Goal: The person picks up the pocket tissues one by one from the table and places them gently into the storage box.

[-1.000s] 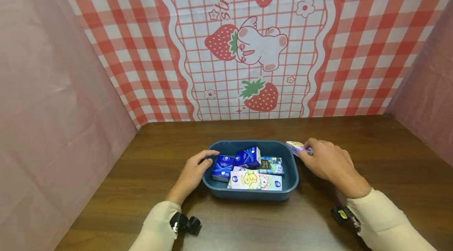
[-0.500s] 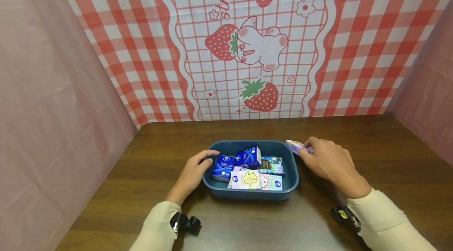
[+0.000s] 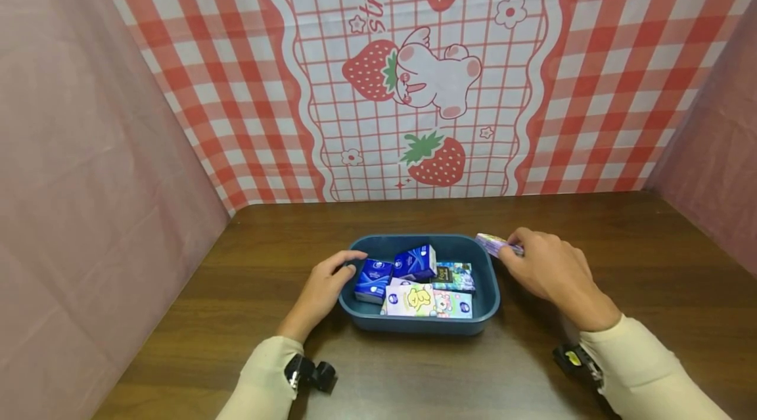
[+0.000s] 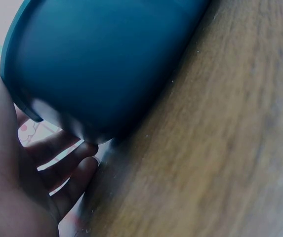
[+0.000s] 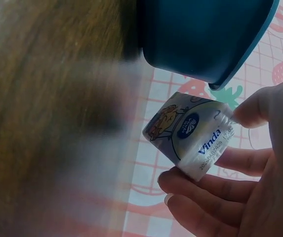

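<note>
In the head view a dark blue plastic bin (image 3: 418, 326) holds several pocket tissue packs. Among them are two dark blue packs (image 3: 375, 279), a white pack with a yellow cartoon (image 3: 409, 300), a pink-and-blue bear pack (image 3: 453, 304) and a blue-green patterned pack (image 3: 454, 276). My left hand (image 3: 319, 292) rests at the bin's left rim, its loosely extended fingers (image 4: 74, 182) against the outer wall in the left wrist view. Between thumb and fingers, my right hand (image 3: 550, 272) pinches a purple-and-white tissue pack (image 5: 193, 131) marked Vinda, just outside the bin's far right corner.
The bin stands on a brown wooden table (image 3: 236, 315). Behind it rises a red-and-white checked cloth (image 3: 367, 91) with strawberry prints. Pinkish cloth walls (image 3: 112, 163) stand at both sides.
The tissue pack in my right hand has tilted slightly, showing less of its printed face. My left hand, the bin and its contents look the same.
</note>
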### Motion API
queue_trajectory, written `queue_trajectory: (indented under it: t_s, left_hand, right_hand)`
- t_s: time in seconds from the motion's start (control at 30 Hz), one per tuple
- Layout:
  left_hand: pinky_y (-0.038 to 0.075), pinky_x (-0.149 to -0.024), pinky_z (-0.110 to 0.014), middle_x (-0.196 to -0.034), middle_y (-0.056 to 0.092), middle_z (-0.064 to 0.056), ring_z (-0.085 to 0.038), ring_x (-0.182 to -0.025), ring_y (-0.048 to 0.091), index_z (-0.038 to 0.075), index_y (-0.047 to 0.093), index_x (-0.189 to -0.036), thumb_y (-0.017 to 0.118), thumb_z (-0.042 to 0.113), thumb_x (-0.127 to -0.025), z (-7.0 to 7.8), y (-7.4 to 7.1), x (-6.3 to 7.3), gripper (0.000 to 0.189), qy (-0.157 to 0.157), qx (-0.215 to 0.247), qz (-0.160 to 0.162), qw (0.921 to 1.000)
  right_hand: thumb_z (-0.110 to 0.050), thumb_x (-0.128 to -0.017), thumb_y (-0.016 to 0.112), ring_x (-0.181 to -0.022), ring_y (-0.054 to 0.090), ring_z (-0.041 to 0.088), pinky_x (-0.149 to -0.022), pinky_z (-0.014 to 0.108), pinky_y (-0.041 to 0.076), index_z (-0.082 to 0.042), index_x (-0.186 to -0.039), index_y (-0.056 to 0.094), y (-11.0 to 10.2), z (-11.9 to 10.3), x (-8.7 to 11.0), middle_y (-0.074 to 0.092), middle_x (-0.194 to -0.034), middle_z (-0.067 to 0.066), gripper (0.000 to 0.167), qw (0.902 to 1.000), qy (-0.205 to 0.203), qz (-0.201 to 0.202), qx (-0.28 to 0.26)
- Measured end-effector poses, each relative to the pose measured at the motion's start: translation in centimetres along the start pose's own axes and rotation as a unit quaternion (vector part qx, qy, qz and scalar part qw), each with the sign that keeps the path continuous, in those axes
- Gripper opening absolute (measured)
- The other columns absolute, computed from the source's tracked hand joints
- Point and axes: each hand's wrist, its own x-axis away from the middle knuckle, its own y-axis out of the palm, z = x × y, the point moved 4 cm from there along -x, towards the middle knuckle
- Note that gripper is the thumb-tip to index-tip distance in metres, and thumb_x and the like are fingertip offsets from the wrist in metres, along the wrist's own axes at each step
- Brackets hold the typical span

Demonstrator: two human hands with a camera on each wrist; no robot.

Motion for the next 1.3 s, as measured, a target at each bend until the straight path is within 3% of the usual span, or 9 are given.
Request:
queue_trajectory:
  t_s: [1.3]
  left_hand:
    - [0.038, -0.109, -0.049, -0.125, 0.067, 0.002, -0.021, -0.126, 0.056, 0.021, 0.073, -0.118, 0.056, 0.010, -0.099, -0.18, 0.01, -0.02, 0.028, 0.010, 0.000, 0.000, 1.0000]
  right_hand:
    - [-0.042, -0.093, 0.061, -0.070, 0.057, 0.026, -0.055, 0.044, 0.049, -0.005, -0.112, 0.066, -0.21, -0.07, 0.22, 0.069, -0.098, 0.018, 0.042, 0.9996, -0.009, 0.027, -0.007]
